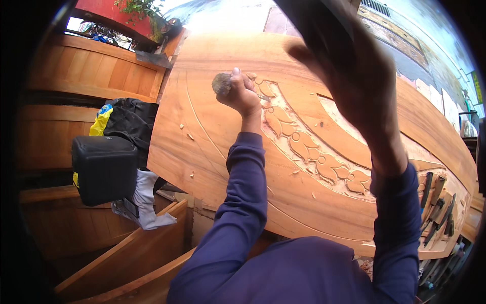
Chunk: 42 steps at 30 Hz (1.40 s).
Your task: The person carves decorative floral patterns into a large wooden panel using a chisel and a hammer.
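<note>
My left hand (242, 99) is wrapped round a chisel, with the worn, rounded end of its handle (221, 84) sticking out past the thumb. A short bit of the chisel's metal blade (264, 98) shows beside the fist, at the upper end of a carved band of flowers and leaves (302, 145). This relief runs across a large wooden panel (202, 152). Raised high above the panel, my right hand (357, 83) is blurred and close to the camera. It grips a dark, bulky tool (316, 20) whose exact kind is too smeared to make out.
Several carving chisels (436, 205) lie at the panel's right end. Wood chips (190, 137) are scattered on the panel. A black case (104, 169) and a black bag (132, 119) stand to the left, by stacked wooden panels (101, 68). A plant (142, 12) hangs at the far left.
</note>
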Each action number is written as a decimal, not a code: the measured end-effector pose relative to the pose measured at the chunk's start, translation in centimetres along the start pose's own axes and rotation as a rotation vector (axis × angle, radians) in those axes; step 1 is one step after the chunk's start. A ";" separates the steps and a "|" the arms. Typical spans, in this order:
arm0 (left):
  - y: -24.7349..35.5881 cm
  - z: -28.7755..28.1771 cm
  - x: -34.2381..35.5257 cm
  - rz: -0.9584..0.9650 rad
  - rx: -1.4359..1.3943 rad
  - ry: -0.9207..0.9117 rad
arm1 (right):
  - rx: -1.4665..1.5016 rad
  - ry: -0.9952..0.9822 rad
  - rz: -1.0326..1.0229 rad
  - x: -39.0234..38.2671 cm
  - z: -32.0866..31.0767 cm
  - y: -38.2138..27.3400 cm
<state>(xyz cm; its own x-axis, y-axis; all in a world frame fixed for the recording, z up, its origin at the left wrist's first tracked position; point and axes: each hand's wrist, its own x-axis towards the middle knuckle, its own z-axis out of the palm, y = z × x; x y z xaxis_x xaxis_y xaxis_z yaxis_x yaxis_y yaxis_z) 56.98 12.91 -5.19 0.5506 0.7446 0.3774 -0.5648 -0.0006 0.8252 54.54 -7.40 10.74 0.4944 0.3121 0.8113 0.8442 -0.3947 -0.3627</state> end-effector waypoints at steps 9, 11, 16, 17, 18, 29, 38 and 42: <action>-2.1 -0.1 1.3 0.290 0.326 -0.260 | -0.302 -0.837 -0.053 3.4 7.8 0.8; -1.2 -0.3 0.4 0.019 0.219 -0.285 | -0.229 -0.527 -0.080 2.7 7.5 1.6; 1.0 0.7 -0.3 -0.223 0.138 -0.296 | -0.254 -0.606 0.008 -0.4 6.5 3.5; 1.2 0.4 -0.2 -0.205 0.146 -0.253 | -0.191 -0.521 0.002 -1.3 6.7 3.8; 0.4 0.4 0.8 -0.242 0.108 -0.240 | -0.179 -0.476 0.059 -1.7 6.2 3.1; 1.3 0.1 -1.0 -0.253 -0.054 -0.124 | 0.098 -0.061 0.203 -4.1 -0.2 2.2; 1.0 1.0 -0.1 -0.317 -0.039 -0.254 | 0.204 0.245 0.206 3.0 -1.2 1.3; 1.0 0.4 0.1 -0.315 -0.056 -0.236 | -0.234 0.161 0.072 6.2 -2.9 -2.5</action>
<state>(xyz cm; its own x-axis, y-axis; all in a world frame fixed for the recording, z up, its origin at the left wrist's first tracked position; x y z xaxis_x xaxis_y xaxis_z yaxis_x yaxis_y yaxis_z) 56.75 12.70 -4.17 0.8247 0.5287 0.2008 -0.3746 0.2447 0.8943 54.93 -6.98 17.98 0.4965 0.1425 0.8563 0.7283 -0.6051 -0.3216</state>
